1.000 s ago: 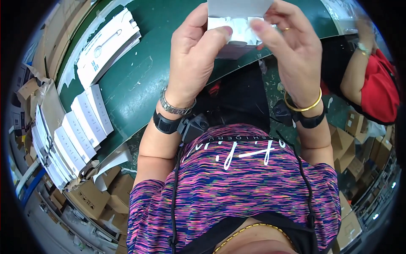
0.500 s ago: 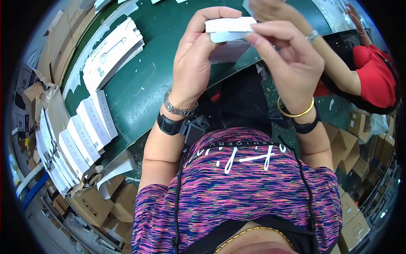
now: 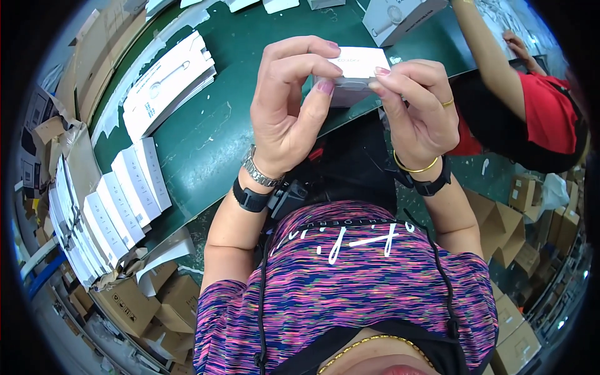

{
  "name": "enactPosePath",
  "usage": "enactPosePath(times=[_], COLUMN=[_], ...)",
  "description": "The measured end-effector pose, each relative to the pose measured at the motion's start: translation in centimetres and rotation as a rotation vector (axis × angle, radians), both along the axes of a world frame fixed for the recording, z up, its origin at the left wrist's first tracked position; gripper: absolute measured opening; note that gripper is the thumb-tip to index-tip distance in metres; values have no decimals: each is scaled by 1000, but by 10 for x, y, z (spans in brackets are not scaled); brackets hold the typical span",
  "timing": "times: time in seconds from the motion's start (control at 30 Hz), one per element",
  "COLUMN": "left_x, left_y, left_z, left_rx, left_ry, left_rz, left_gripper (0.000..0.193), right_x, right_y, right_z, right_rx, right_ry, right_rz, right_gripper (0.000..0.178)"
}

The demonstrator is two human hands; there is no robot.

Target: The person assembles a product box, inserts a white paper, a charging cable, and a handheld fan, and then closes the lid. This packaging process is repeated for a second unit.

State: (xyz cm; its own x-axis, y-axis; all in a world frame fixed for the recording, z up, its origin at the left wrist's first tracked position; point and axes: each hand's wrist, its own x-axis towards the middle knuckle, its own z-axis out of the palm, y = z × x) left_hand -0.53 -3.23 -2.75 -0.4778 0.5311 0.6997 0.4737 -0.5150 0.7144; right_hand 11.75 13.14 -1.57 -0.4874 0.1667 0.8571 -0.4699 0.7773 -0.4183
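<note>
A small white carton (image 3: 364,61) is held up over the near edge of the green table, its narrow end turned upward. My left hand (image 3: 284,109) grips its left side, with the thumb on the near face and fingers on the end panel. At the right corner of the same end, my right hand (image 3: 426,109) pinches the edge between thumb and index finger. The end panel lies nearly flat along the near edge. Most of the carton's lower body is in shadow or behind my fingers.
Flat white printed cartons (image 3: 165,81) lie stacked on the green table (image 3: 206,134). More folded cartons (image 3: 122,197) stand in rows at the left edge. Beyond my hands is a printed box (image 3: 400,19). A co-worker's arm (image 3: 490,50) reaches in at right. Brown boxes (image 3: 134,306) fill the floor.
The carton has come nearer to me and tilted, showing more of its end, and the loose flap is folded in. My left fingers moved onto the end. The co-worker's arm drew away, uncovering the printed box.
</note>
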Motion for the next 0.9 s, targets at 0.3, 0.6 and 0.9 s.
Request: enactPosePath(times=[0.3, 0.6, 0.9], left_x=[-10, -19, -12], left_y=[3, 9, 4], left_z=[-9, -17, -18], left_rx=[65, 111, 44], left_ry=[12, 249, 146], left_rz=[-51, 16, 100], left_gripper=[26, 39, 46], right_x=[8, 12, 13], right_y=[7, 12, 21], right_z=[10, 9, 36], right_rx=[203, 159, 23], right_ry=[-69, -88, -315], right_rz=[-29, 54, 214], right_gripper=[30, 34, 32])
